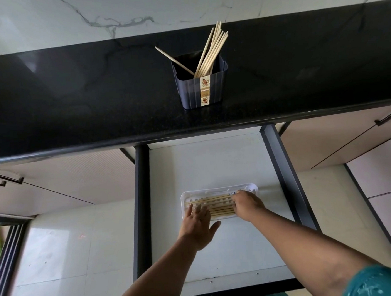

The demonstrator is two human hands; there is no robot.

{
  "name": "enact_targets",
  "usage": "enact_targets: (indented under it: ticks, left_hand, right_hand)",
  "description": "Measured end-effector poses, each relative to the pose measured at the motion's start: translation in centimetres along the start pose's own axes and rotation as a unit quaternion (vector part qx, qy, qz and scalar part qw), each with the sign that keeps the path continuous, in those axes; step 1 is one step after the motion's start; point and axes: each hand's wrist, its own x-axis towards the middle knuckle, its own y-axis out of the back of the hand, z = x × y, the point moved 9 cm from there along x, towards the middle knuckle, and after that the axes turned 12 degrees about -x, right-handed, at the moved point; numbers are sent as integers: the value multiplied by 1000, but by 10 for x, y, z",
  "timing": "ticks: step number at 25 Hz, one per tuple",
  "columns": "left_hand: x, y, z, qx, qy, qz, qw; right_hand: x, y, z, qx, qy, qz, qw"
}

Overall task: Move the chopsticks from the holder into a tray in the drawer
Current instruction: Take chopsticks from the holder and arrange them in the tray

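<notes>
A dark blue ribbed holder (200,88) stands on the black countertop with several wooden chopsticks (212,52) leaning in it. Below, the drawer (213,165) is pulled out and a white perforated tray (215,189) lies on its white floor. Several chopsticks (218,205) lie flat across the tray. My left hand (198,224) rests spread over the tray's left end, fingers on the chopsticks. My right hand (247,204) is at the tray's right end, its curled fingers over the chopstick ends; whether they pinch any is hidden.
The black countertop (96,96) overhangs the drawer's back part. Dark drawer side rails (281,166) flank the tray. Closed cabinet fronts with dark handles (390,115) sit on both sides. White tiled floor (70,245) lies to the left.
</notes>
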Motion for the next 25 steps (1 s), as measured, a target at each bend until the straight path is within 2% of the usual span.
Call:
enact_targets:
  ticks: [2,5,7,10,17,22,25]
  left_hand:
    - [3,-2,-7,-18,38,-2,999]
    - [10,3,-12,-27,38,-5,999]
    - [17,2,-15,-32,43,-38,998]
    - [24,-5,-18,-29,59,-75,995]
    - [13,-7,-13,-29,38,-10,999]
    - [8,-4,-11,-13,24,-20,999]
    - [4,11,-9,-52,9,13,999]
  right_hand:
    - [2,3,0,1,4,18,1000]
    - [2,12,-10,-45,60,81,994]
    - [1,2,-15,-63,94,41,993]
    - [-4,-16,-11,-88,100,-6,991]
    - [-10,-20,-10,-165,137,32,976]
    - [-13,-17,-9,-139,133,24,981]
    - [-20,-5,-7,-79,125,56,987]
